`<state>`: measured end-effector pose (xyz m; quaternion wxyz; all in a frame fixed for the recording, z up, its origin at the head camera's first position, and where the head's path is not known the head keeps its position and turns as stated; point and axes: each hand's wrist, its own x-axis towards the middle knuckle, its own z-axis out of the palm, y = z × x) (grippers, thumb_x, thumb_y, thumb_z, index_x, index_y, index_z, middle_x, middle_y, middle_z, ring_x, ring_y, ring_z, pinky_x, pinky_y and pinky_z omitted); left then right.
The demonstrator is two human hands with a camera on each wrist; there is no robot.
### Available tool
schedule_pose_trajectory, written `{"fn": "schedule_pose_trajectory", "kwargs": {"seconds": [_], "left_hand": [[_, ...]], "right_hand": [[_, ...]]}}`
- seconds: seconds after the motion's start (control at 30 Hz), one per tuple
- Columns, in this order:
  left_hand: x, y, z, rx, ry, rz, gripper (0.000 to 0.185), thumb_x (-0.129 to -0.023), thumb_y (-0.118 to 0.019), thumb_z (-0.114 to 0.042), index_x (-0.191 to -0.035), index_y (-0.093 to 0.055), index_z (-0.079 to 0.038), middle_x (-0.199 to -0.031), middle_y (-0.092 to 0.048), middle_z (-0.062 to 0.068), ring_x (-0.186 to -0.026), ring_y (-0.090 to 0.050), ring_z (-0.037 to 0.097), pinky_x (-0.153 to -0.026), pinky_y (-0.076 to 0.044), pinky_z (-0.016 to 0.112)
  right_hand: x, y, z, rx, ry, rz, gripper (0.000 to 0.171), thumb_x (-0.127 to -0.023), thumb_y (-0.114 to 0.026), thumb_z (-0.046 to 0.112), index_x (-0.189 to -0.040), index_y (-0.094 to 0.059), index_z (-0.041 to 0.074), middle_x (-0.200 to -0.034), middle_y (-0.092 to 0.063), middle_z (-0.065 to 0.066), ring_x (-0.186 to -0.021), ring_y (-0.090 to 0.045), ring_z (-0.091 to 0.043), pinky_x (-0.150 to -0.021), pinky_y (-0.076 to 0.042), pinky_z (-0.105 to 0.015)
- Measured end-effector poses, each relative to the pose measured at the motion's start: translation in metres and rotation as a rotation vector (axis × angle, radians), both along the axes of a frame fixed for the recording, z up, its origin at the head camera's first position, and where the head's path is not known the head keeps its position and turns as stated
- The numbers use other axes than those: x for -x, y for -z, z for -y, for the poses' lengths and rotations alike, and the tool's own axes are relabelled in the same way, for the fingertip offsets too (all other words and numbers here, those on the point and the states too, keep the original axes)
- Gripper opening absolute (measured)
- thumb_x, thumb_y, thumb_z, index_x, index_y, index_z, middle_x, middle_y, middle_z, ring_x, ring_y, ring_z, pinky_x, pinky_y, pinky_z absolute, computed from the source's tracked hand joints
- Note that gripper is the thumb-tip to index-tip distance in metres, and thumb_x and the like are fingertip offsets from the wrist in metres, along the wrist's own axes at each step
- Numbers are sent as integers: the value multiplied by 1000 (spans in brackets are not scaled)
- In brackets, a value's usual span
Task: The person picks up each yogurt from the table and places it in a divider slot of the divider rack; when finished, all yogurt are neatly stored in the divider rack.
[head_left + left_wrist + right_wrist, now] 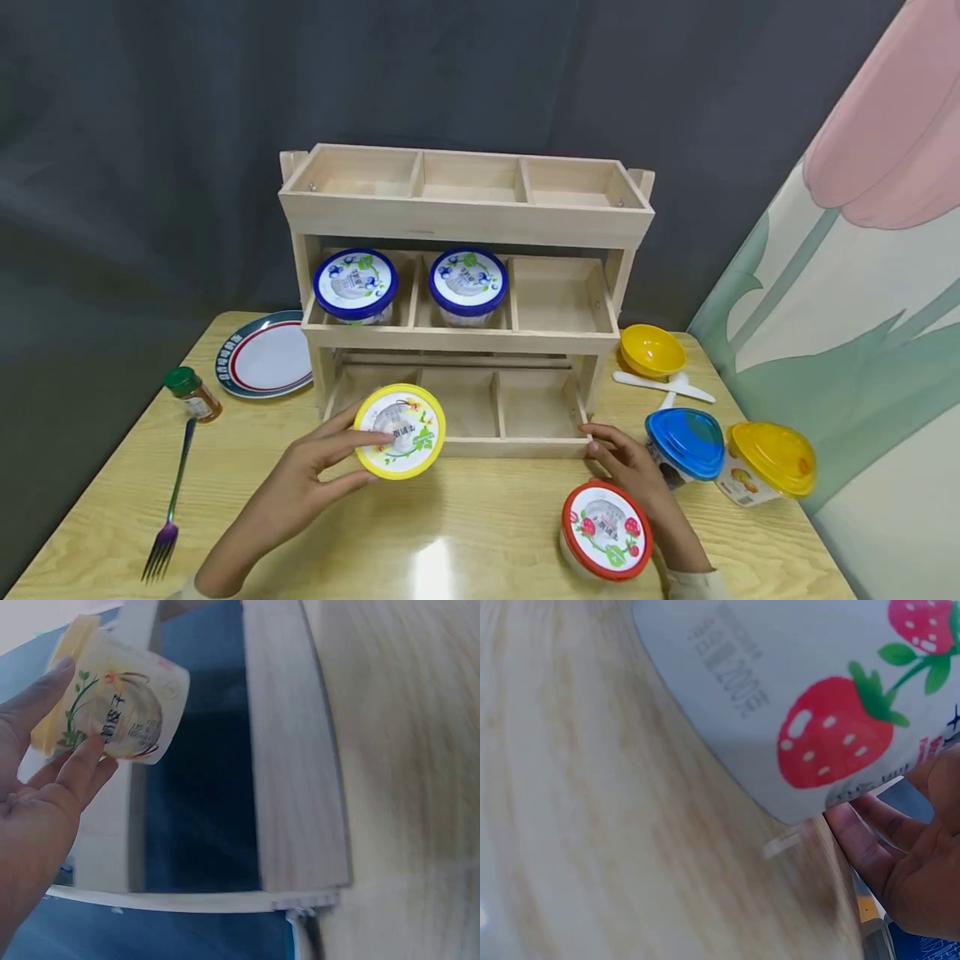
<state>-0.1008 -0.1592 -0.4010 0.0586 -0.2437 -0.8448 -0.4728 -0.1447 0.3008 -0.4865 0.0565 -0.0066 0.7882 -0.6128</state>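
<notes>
My left hand (318,467) holds a yellow-lidded plastic tub (401,432) by its side, thumb and fingers round it, in front of the lowest tier of a wooden three-tier shelf rack (465,342). The left wrist view shows the pale printed side of this tub (127,701) tilted in the fingers. At the right end of the lowest tier, my right hand (633,471) grips the corner between thumb and fingers. Below that hand, on the table, stands a red-lidded strawberry tub (606,531); its printed side (832,727) fills much of the right wrist view.
Two blue-lidded tubs (356,285) sit in the middle tier's left and centre compartments. At left are a plate (232,371), a green-capped jar (193,393) and a fork (176,492). At right are a yellow bowl (652,350), white cutlery (663,385), a blue-lidded tub (686,443) and a yellow-lidded tub (772,458).
</notes>
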Motion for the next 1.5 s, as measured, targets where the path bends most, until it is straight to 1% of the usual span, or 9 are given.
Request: {"fn": "schedule_pose_trajectory", "kwargs": {"seconds": [0.3, 0.47, 0.7, 0.8, 1.03, 1.17, 1.27, 1.4, 1.5], "left_hand": [[20, 24, 8, -157, -40, 87, 41, -96, -81, -2, -136, -75, -7, -171, -32, 30, -151, -36, 58, -104, -52, 23], [32, 25, 11, -196, -67, 130, 43, -96, -80, 0, -138, -72, -2, -172, -30, 29, -155, -28, 57, -104, -48, 18], [41, 25, 17, -246, -111, 199, 46, -99, -77, 4, -144, -67, 1, -170, -33, 30, -153, -36, 51, -102, -49, 16], [43, 26, 18, -250, -121, 216, 46, -100, -77, 0, -145, -66, -1, -165, -43, 26, -149, -45, 42, -103, -50, 17], [47, 28, 16, -254, -119, 168, 47, -99, -77, 2, -144, -66, 2, -154, -53, 27, -129, -56, -1, -101, -52, 18], [49, 32, 14, -266, -122, 145, 46, -98, -76, 7, -143, -66, 5, -147, -55, 28, -124, -56, -8, -100, -52, 16], [51, 34, 13, -256, -132, 139, 46, -98, -75, 8, -142, -66, 6, -145, -56, 28, -124, -58, -2, -100, -52, 15], [54, 35, 11, -244, -141, 169, 45, -99, -73, 9, -143, -64, 9, -150, -51, 31, -136, -57, 30, -101, -51, 16], [54, 36, 11, -226, -154, 203, 44, -100, -72, 8, -143, -62, 10, -161, -39, 36, -144, -45, 51, -102, -47, 13]], "right_hand": [[0, 0, -1, -30, -19, -21, 39, -114, -59, 16, -149, -59, -2, -150, -57, -29, -124, -65, -34, -86, -65, -36], [3, 0, 2, -50, -9, -53, 38, -114, -59, 16, -148, -62, 0, -152, -57, -26, -124, -66, -34, -89, -64, -39], [6, 3, 5, -11, -16, -34, 38, -114, -59, 14, -149, -60, -1, -151, -58, -28, -120, -67, -25, -91, -64, -37], [6, 4, 5, 2, -7, -24, 38, -114, -59, 12, -149, -60, -1, -150, -59, -27, -121, -67, -26, -88, -64, -36], [4, 4, 2, 13, -11, -30, 39, -114, -59, 14, -150, -60, -1, -149, -58, -27, -122, -66, -28, -89, -64, -35], [3, 5, 0, 13, -18, -37, 39, -114, -60, 16, -149, -61, 0, -149, -59, -27, -118, -66, -21, -88, -63, -32], [2, 5, -1, 3, -20, -35, 39, -114, -60, 17, -149, -61, 0, -150, -58, -27, -119, -66, -23, -88, -63, -32], [2, 3, -2, -8, -10, -22, 39, -114, -59, 16, -150, -60, 1, -155, -54, -26, -125, -64, -34, -87, -64, -35], [0, 2, -2, -4, -9, -19, 40, -114, -58, 15, -151, -59, -1, -156, -54, -27, -125, -63, -36, -85, -64, -35]]}}
